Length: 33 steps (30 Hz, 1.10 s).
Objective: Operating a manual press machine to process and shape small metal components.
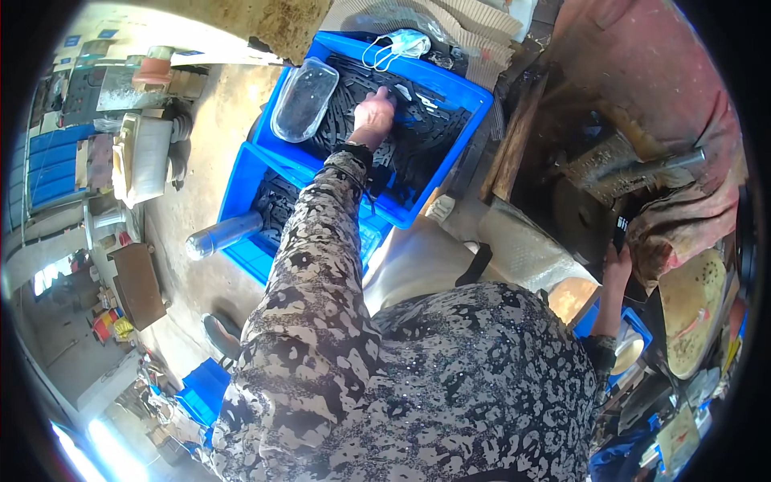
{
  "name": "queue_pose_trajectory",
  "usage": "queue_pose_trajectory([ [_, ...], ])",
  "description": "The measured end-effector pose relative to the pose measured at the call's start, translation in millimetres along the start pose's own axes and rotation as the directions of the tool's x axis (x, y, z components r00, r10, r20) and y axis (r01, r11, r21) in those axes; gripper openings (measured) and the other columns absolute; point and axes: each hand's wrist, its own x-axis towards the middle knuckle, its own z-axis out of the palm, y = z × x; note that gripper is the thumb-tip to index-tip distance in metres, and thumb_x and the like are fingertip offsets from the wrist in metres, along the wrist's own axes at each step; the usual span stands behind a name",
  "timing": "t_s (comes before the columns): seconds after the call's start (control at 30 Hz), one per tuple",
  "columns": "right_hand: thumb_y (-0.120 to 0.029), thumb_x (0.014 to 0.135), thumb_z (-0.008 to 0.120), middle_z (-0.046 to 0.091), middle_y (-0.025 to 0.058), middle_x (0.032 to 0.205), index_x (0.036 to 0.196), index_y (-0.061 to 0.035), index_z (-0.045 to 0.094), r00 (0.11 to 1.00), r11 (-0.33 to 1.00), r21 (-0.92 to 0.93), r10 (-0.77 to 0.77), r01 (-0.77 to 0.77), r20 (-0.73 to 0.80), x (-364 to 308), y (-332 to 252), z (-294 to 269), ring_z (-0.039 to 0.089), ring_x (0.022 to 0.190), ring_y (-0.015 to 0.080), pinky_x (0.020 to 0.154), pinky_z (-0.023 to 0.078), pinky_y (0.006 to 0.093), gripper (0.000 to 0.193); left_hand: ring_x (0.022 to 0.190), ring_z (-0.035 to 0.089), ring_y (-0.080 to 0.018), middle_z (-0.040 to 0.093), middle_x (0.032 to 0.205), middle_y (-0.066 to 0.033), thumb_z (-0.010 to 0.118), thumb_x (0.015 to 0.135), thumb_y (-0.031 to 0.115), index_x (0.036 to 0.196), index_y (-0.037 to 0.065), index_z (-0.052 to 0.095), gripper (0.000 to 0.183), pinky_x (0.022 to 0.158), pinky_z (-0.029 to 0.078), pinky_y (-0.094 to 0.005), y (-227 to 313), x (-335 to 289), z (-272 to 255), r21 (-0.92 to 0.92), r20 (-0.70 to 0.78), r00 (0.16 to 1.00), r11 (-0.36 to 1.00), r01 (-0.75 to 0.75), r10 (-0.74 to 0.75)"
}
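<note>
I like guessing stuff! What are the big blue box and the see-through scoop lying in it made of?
The big blue rectangular crate looks like moulded plastic: bright even colour, a smooth rim that catches the light. The clear scoop-shaped container seems plastic too, see-through and glossy, though it could be glass. The left hand reaches into flat black parts, whose material I cannot tell.

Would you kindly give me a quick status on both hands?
Left hand down among black parts in blue crate. Right hand at dark machine, grip unclear. Clear plastic container beside left hand.

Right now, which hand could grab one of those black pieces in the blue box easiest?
Probably the left hand: it already rests on the black pieces inside the blue box. The right hand is away by the machine.
</note>
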Motion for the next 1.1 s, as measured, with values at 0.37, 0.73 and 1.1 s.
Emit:
queue_pose_trajectory([
  [0.37, -0.013, 0.089, 0.055, 0.046, -0.0044, 0.063, 0.094, -0.0083, 0.057, 0.998, 0.998, -0.013, 0.060, -0.060, 0.004, -10.0, -12.4, -4.9, 0.040, 0.050, 0.0041, 0.044, 0.029, 0.0212, 0.007, 0.092, 0.064, -0.0283, 0.057, 0.107, -0.0108, 0.051, 0.091, 0.017, 0.106, 0.006, 0.061, 0.021, 0.066, 0.056, -0.0392, 3.6, 19.6, -6.7, 0.171, 0.150, 0.989, 0.984, -0.040, 0.014],
  [0.73, -0.013, 0.088, 0.056, 0.046, -0.0034, 0.061, 0.092, -0.0084, 0.056, 1.000, 0.999, -0.027, 0.019, -0.018, 0.010, -5.3, -3.4, -6.9, 0.040, 0.049, 0.0046, 0.043, 0.029, 0.0214, 0.005, 0.095, 0.064, -0.0343, 0.066, 0.099, -0.0167, 0.057, 0.090, 0.029, 0.109, 0.012, 0.062, 0.026, 0.080, 0.050, -0.0448, 5.2, -10.2, -35.0, -0.212, 0.306, 0.948, 0.977, -0.017, 0.083],
  [1.1, -0.018, 0.092, 0.057, 0.042, -0.0062, 0.059, 0.095, -0.0110, 0.055, 0.999, 0.878, 0.478, -0.040, 0.033, 0.004, 15.6, -58.9, -27.3, 0.037, 0.042, 0.0040, 0.036, 0.028, 0.0215, 0.008, 0.078, 0.068, -0.0249, 0.070, 0.087, -0.0142, 0.069, 0.083, 0.028, 0.102, 0.005, 0.070, 0.030, 0.067, 0.052, -0.0351, 25.4, -53.1, -32.9, -0.467, 0.145, 0.940, 0.817, 0.339, -0.307],
])
